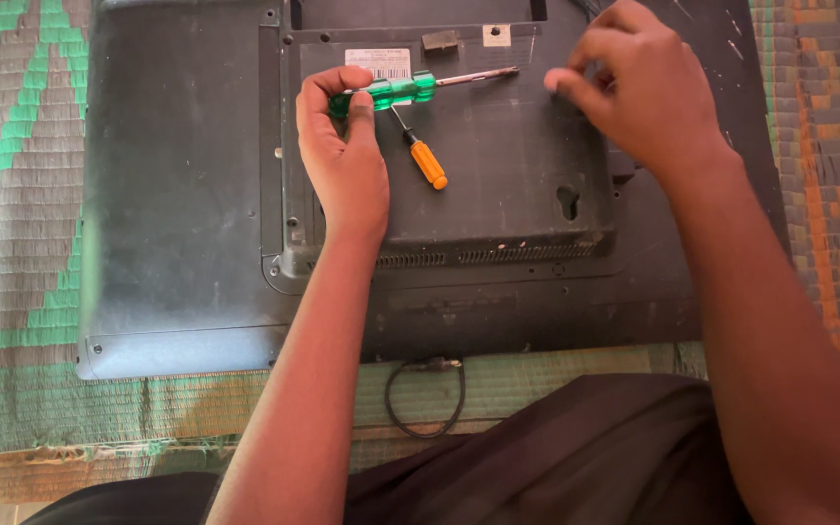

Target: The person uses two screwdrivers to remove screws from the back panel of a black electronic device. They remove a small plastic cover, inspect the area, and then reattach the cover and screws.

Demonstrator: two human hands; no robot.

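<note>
So I've got the green screwdriver (388, 92) in my left hand (344, 156). It's a see-through green handle with a metal shaft sticking out to the right, lying almost flat across the raised back panel (498, 175) of the TV (177, 194), right over a white sticker (378, 61). My fingers are curled tight around the left end of the handle, thumb on top.

Just below it there's a second, smaller screwdriver (420, 151) with an orange handle, lying loose on the same panel at a slant, tip pointing up toward the green one. It sits just beside my left thumb, not touching as far as I can see.

The TV is black, face down on a woven mat (12, 243) with green and orange patterns. A black cable (427, 401) loops out from its near edge.

My right hand (634, 92) is up near the top right of the panel, fingers pinched close together. Can't tell if there's anything between them, too small to see.
</note>
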